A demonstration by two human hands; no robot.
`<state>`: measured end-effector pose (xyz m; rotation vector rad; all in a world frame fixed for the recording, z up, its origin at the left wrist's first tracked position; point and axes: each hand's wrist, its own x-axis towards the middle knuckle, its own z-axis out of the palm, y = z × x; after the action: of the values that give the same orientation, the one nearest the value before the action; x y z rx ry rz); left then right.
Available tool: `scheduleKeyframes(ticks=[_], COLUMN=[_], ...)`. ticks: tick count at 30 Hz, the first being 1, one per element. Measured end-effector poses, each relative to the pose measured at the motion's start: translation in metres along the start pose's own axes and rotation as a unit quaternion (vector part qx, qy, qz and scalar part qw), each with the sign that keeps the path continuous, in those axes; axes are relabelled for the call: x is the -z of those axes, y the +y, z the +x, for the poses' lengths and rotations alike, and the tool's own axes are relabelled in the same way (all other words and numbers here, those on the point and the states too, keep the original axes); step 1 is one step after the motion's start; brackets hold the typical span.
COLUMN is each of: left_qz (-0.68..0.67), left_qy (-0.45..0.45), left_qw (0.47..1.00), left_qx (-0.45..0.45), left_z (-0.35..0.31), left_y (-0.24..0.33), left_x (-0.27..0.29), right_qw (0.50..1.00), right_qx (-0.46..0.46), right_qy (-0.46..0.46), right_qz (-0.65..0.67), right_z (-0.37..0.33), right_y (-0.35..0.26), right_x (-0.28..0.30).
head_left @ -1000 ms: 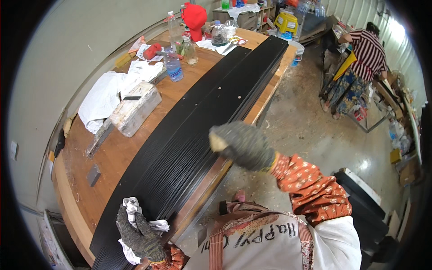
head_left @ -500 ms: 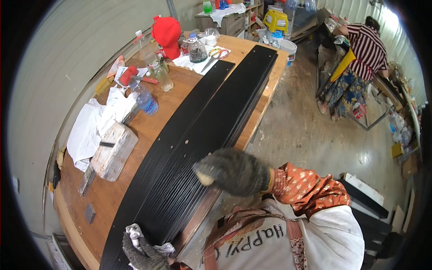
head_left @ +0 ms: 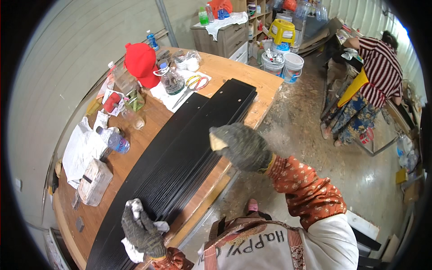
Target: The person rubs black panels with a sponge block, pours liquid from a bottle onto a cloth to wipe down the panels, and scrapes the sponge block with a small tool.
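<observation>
Long black boards point(head_left: 180, 135) with fine lengthwise grooves lie stacked along the table, small holes showing near their far ends. At the near end, my left hand point(head_left: 143, 229), in a dark grey knit glove, rests on the boards. It grips a crumpled white cloth point(head_left: 131, 250), which pokes out between and below the fingers. My right hand point(head_left: 243, 147), gloved alike, is closed over the boards' right edge, around a small pale tan piece point(head_left: 218, 142). Most of that piece is hidden by the glove, so its kind does not show. Whether it touches the boards I cannot tell.
On the wooden table point(head_left: 265, 96) are a whitish block point(head_left: 95, 182), white rags point(head_left: 83, 146), plastic bottles point(head_left: 118, 140), scissors point(head_left: 191, 87) and a red cap point(head_left: 141, 63). Buckets point(head_left: 293, 66) stand beyond it. At right a person in a striped top point(head_left: 378, 67) bends over.
My right hand has moved up and to the right in the picture, with the tan piece in it. The left hand still grips the cloth on the boards. The whole view has shifted.
</observation>
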<state>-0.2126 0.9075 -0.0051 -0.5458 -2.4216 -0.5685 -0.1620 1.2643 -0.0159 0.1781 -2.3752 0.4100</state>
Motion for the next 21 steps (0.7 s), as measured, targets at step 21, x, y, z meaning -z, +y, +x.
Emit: scheduleKeyframes(ticks=[21], left_qz=[-0.03], left_qy=[-0.129], left_qw=[0.982], left_qx=[-0.132], left_z=[0.077], left_y=[0.168], left_x=[-0.115], right_qw=[0.983], right_qx=[-0.168], right_qy=[0.05], right_qz=[-0.062], right_z=[0.023], right_y=[0.202], right_x=[0.054])
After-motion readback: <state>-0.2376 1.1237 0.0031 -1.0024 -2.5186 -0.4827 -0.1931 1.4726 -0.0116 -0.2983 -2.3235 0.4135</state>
